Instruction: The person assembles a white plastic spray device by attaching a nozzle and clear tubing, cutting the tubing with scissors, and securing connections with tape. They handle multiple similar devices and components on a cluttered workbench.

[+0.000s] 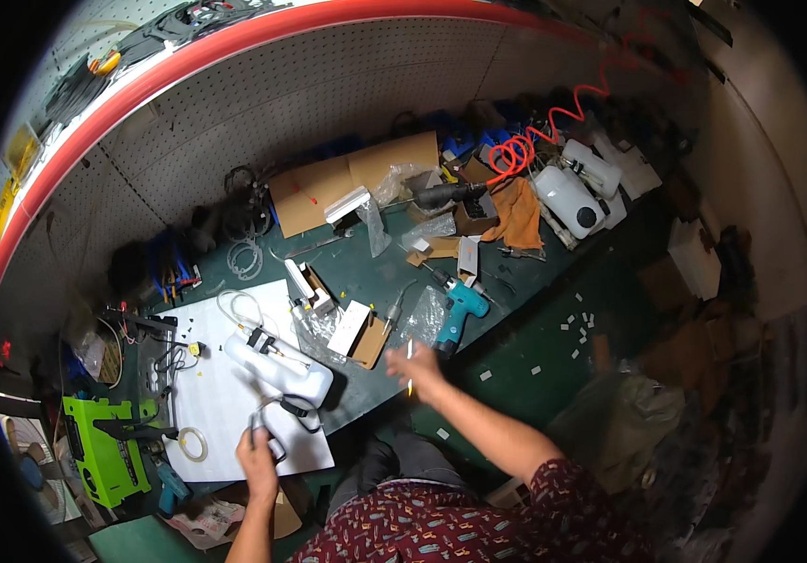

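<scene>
My left hand (255, 463) is closed round a blurred hand tool (275, 448) with dark looped handles, perhaps pliers or scissors. It is over the white sheet (206, 413), just below a white plastic tank (281, 368) with a small fitting and a thin clear tube on top. A black cable loop lies by the tank's near end. My right hand (418, 371) is at the bench's front edge, holding a thin white stick (410, 350) with a yellow end, pen-like but too small to name surely. Just beyond it lies a teal cordless drill (463, 312).
Small open boxes (358, 336) and plastic bags lie mid-bench. Cardboard (352, 178), a coiled red air hose (514, 155), an orange cloth (518, 214) and more white tanks (568, 202) are farther back. A bright green case (103, 450) is at left. Small white pieces dot the green floor.
</scene>
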Tool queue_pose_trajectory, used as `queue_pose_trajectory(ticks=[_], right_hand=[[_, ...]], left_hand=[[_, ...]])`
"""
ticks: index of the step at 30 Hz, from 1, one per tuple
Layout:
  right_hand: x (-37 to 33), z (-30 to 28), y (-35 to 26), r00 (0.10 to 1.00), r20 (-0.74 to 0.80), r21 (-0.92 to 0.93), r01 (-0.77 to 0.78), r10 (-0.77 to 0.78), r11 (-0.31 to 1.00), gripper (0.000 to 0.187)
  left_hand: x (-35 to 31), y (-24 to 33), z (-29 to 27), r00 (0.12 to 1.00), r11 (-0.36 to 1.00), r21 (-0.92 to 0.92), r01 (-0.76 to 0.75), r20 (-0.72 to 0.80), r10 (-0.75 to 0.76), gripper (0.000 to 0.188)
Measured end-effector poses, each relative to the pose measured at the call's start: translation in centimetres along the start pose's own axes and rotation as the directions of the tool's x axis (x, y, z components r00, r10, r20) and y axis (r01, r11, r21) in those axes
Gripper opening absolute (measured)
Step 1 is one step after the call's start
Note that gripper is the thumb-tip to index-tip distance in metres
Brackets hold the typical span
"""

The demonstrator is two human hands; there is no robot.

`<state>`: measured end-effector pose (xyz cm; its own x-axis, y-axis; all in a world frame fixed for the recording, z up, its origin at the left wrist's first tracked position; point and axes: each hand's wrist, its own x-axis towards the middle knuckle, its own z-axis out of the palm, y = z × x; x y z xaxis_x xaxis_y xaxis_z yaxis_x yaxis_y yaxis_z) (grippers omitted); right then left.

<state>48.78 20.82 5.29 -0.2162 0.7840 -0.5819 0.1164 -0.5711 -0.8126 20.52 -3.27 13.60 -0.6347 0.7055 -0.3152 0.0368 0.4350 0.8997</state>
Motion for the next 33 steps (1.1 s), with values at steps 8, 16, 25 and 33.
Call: queue_pose_trajectory(ticks=[8,16,25,33], right_hand=[[15.1,0.9,-2.8,0.885,-0.458,-0.608,-0.246,-0.081,0.755,0.067],[15.4,-1.2,-4.1,0.884,-0.434,-0.372,0.003,-0.176,0.928,0.050],[11.4,-13.0,-4.3,0.960,-0.185,0.874,0.064,0.209,0.481,0.015],[13.7,-26.6,-3.8,0.884,-0.466,0.364,0.154,0.036,0.919,0.019]], left_hand=[[2.8,-8.8,-5.5,0.919,0.952,0.308,-0.007,-0.374,0.127,0.033],[14.9,3.9,6.1,0.968,0.949,0.196,-0.245,-0.005,0.251,0.022],[31.5,-1.7,15.5,0.977,0.656,0.742,-0.140,-0.002,0.212,0.020],[30.0,-3.1,20.4,0.992,0.559,0.820,0.121,-0.120,-0.039,0.079]])
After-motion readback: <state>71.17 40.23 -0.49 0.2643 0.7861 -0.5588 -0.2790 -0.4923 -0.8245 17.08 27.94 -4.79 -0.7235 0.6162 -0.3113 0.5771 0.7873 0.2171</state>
